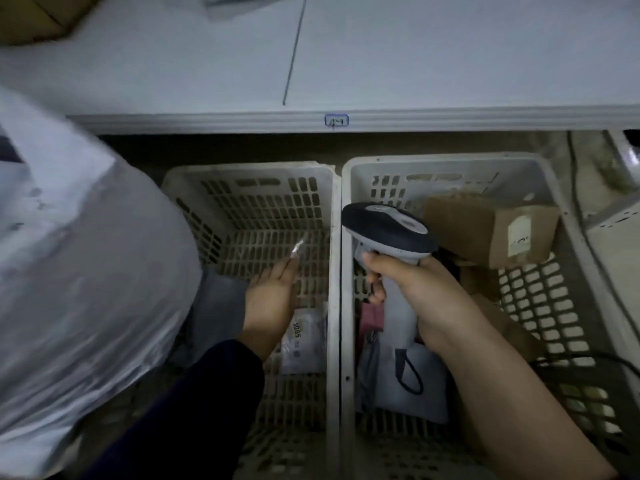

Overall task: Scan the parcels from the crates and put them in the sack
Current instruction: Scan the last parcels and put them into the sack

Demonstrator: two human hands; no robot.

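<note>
Crates, two, pale perforated plastic, side by side in the lower middle of the frame: left crate (249, 174) and right crate (450, 162), with their long walls touching. White desk (450, 64) runs across the top of the frame. Small blue-bordered tag (336, 120) on its front edge; writing not legible.

Sack (86, 271): white, bulky, fills the left of the frame. It presses against the left crate and covers that crate's left rim.

Left hand (273, 299): inside the left crate, dark sleeve (207, 393) up to the wrist. Fingers are straight and close together, pointing toward the top of the frame. Small pale sliver (299, 245) at the fingertips, too blurred to identify.
- White parcel (304, 341) with a printed label lies flat on the crate floor, partly under the heel of this hand.
- Grey parcel (214, 313) sits just left of the wrist, against the sack.

Right hand (415, 292): over the right crate, forearm bare. Fingers and thumb are wrapped round the pale handle of the scanner (388, 233). The scanner's dark head points to the upper left, near the wall shared by the crates.

Right crate contents:
- Brown cardboard box (491, 233) with a pale sticker, tilted, in the upper right part.
- Second brown parcel (502, 323) below it, partly behind the forearm.
- Pink item (372, 317) and pale bag parcel (426, 393) beneath the scanner handle.
- Dark cable (588, 358) crosses the lower right corner.
</note>
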